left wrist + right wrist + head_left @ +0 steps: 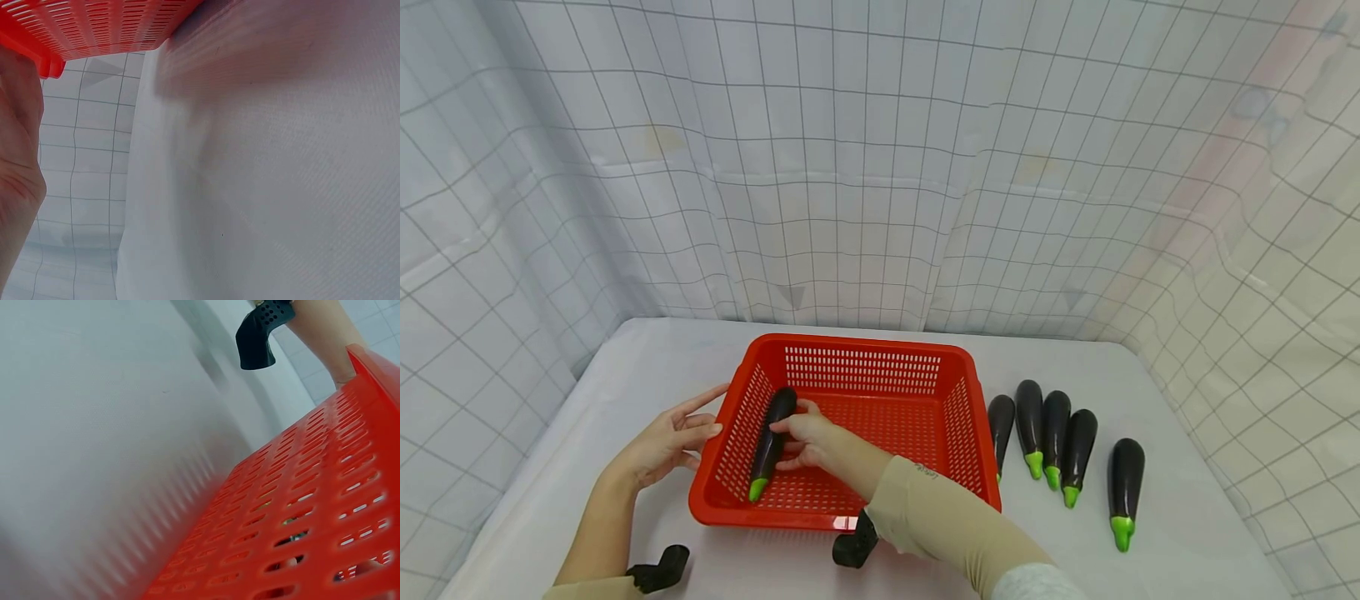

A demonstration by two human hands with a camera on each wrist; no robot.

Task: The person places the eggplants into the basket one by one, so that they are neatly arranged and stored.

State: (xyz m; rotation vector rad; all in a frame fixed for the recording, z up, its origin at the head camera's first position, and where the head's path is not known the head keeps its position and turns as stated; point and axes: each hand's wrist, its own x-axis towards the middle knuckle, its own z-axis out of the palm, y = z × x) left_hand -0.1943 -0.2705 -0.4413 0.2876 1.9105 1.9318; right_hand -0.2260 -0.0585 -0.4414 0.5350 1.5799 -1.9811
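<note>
A right hand (808,437) is gripping a dark eggplant (767,454) inside a red basket (865,342), its thumb lying across the skin and its fingers curling partly out of sight on the far side. The eggplant is lying along the left wall, green end toward the viewer. The left hand (658,442) is touching the basket's left rim from outside, fingers loosely extended; whether any are hooking under the edge, one cannot tell. A beige sleeve (955,508) is covering part of the front rim. Five other eggplants (1056,437) are lying on the white table to the right, the nearest one's lower end partly disappearing behind the basket. The left wrist view is cutting off the left hand's fingers; in the right wrist view, slots are breaking up the scene inside, leaving only fragments showing.
</note>
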